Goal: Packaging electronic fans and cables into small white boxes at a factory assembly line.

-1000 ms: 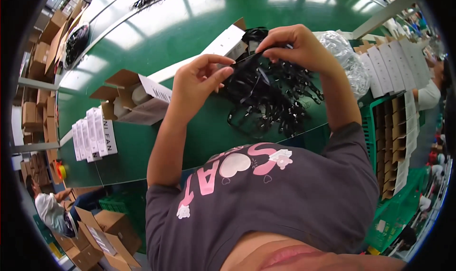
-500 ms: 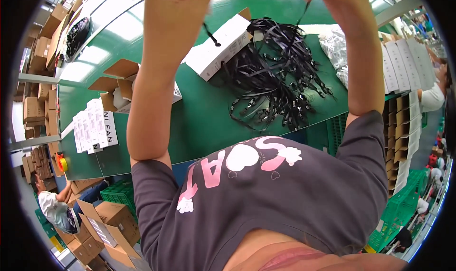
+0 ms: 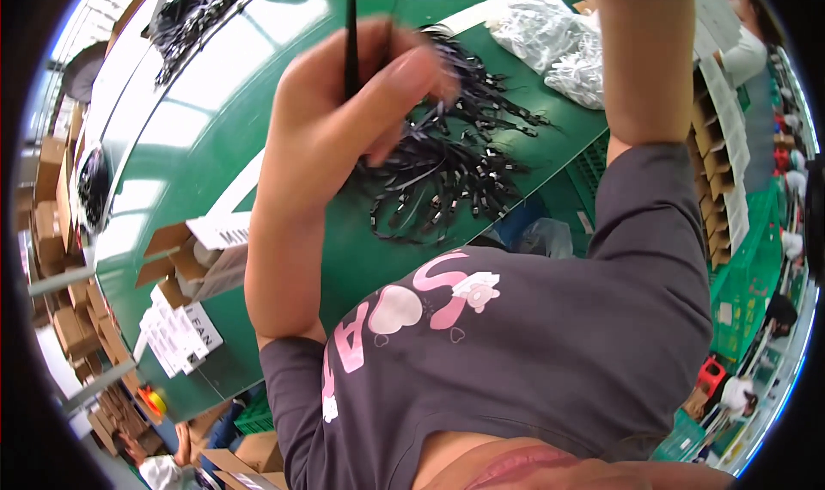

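Observation:
My left hand is raised over the green table, smeared by motion. Its fingers and thumb curl around a thin black strap, which runs up past the top edge of the picture. Behind and below this hand lies a tangled heap of black lanyards with small shiny fittings; the hand hides part of it. Of my right arm, only the raised forearm and the sleeve show at the upper right. The right hand is beyond the top edge.
Clear bags of white items lie right of the heap. On the left are an open brown carton and white boxes. More black lanyards lie at the far left. A person is at lower left.
The view has shifted. My left hand has come down into view, nearer the heap; my right hand has left the top edge. The white box beside the heap no longer shows there.

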The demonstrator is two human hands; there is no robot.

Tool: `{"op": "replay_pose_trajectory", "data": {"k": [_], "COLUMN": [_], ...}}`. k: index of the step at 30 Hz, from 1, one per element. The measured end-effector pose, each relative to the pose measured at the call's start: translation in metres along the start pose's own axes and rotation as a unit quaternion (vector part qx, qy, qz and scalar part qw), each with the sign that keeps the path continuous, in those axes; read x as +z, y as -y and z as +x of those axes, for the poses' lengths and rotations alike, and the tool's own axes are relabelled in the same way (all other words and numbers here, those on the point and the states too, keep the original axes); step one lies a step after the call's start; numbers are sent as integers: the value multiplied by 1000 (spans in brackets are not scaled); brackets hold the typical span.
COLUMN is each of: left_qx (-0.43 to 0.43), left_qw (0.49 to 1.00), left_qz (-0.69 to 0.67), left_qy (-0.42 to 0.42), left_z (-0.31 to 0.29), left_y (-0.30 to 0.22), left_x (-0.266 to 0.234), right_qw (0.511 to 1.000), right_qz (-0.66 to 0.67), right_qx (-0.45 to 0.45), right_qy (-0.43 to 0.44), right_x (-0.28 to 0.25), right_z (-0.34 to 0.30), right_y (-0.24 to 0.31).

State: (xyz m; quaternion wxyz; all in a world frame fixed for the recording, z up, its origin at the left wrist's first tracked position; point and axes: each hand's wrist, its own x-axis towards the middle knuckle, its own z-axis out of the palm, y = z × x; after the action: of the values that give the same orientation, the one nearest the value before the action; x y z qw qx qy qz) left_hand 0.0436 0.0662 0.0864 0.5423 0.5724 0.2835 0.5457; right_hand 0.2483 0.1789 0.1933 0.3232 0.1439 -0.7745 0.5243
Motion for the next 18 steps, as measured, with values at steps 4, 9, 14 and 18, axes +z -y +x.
{"op": "replay_pose_trajectory", "data": {"k": [4, 9, 14, 18], "left_qx": [-63, 22, 185, 46], "left_qw": [997, 968, 943, 997], "left_qz": [19, 103, 261, -54], "left_qy": [-50, -227, -93, 10], "left_z": [-16, -42, -51, -76], "left_y": [18, 16, 31, 29], "left_x": [-24, -48, -53, -47], "right_qw": [997, 850, 631, 727], "right_qz": [-53, -254, -509, -523], "right_qx": [5, 369, 571, 434], "right_qy": [-48, -277, -130, -99], "right_x": [-19, -13, -55, -49], "right_z": [-76, -172, -330, -340], "right_y": [-7, -12, -96, -114]}}
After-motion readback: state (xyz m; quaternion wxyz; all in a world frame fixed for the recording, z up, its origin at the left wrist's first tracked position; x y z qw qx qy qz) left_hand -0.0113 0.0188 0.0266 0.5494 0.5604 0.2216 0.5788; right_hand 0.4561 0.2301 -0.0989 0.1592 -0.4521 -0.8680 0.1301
